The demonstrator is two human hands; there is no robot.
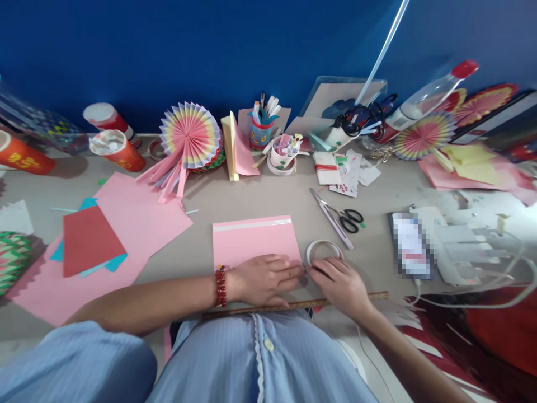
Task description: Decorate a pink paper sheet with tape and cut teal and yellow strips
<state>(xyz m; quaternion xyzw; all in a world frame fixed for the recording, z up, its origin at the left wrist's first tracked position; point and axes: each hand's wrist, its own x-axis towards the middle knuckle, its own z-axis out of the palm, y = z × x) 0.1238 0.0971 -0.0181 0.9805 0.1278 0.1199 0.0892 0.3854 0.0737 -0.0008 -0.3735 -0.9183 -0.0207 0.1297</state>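
A pink sheet of paper [254,242] lies in front of me, with a whitish strip of tape [251,224] along its far edge. My left hand [266,280] rests flat on the sheet's near part, fingers stretched to the right, covering much of that side. At the sheet's right, my right hand [340,282] has its fingers closed on the near side of a roll of double-sided tape [310,249]. The fingertips of both hands come close together at the paper's right edge. Beyond the roll are black-handled scissors [349,219] and a pale utility knife [335,224].
Pink sheets [138,215] and a red sheet [92,240] lie at left. A pleated paper fan [191,137], a pen cup [262,134] and a cup of scraps [283,151] line the back. At right are a phone [411,246] and a power strip [448,252] with cables.
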